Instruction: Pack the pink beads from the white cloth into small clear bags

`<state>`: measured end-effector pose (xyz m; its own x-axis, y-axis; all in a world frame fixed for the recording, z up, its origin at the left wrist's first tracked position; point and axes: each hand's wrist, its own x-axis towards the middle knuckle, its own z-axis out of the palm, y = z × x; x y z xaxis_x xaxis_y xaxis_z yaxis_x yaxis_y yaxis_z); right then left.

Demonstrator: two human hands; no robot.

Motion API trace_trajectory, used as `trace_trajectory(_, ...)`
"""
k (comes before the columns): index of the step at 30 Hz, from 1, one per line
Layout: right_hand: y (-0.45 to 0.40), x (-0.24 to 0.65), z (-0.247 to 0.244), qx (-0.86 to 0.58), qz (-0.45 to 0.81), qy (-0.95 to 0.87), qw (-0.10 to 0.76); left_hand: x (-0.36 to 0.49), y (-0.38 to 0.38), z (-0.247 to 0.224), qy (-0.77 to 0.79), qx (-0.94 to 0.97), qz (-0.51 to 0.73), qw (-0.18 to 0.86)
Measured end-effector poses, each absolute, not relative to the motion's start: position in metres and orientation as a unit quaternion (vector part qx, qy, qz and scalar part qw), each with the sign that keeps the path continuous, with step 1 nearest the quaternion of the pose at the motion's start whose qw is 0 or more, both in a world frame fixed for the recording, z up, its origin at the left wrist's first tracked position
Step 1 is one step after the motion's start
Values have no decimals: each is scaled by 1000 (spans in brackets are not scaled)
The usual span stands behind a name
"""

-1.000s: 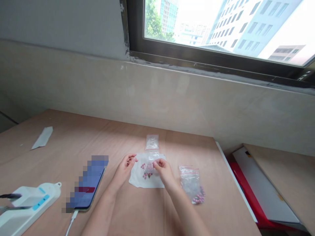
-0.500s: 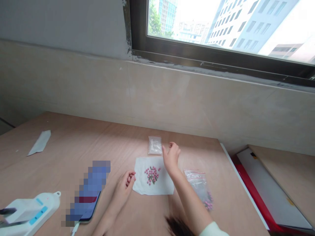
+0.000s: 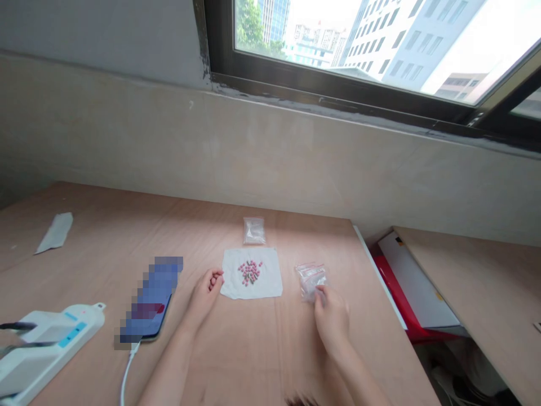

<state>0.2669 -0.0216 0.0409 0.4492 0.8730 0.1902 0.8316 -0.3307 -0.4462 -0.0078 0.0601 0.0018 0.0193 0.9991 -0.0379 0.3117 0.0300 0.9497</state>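
Observation:
A white tissue (image 3: 228,287) lies flat on the table with a small pile of pink beads (image 3: 250,272) in its middle, some darker pieces among them. At the tissue's left edge rests my left hand (image 3: 207,293), its fingers curled in. Whether it pinches the edge or holds something small is hidden. To the right of the tissue lies a clear zip bag (image 3: 310,276). My right hand (image 3: 333,316) is closed on the bag's near end and covers that part. Behind the tissue sits another small clear bag (image 3: 254,231), touched by neither hand.
A phone (image 3: 152,301) with a white cable lies to the left. Beyond it is a white power strip (image 3: 59,349) with plugs in it. A torn paper piece (image 3: 56,232) is at the far left. Wall and window (image 3: 359,45) stand behind the table; a red-and-white box (image 3: 414,287) is past its right edge.
My right hand has moved from above the tissue's right edge, near the back bag, down to the zip bag on the right. My left hand stays at the tissue's edge. The camera view has shifted.

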Motion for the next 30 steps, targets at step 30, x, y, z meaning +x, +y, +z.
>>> trace_trajectory(30, 12, 165, 88, -575, 339, -630, 399, 32, 39, 103, 484, 631, 296, 530)
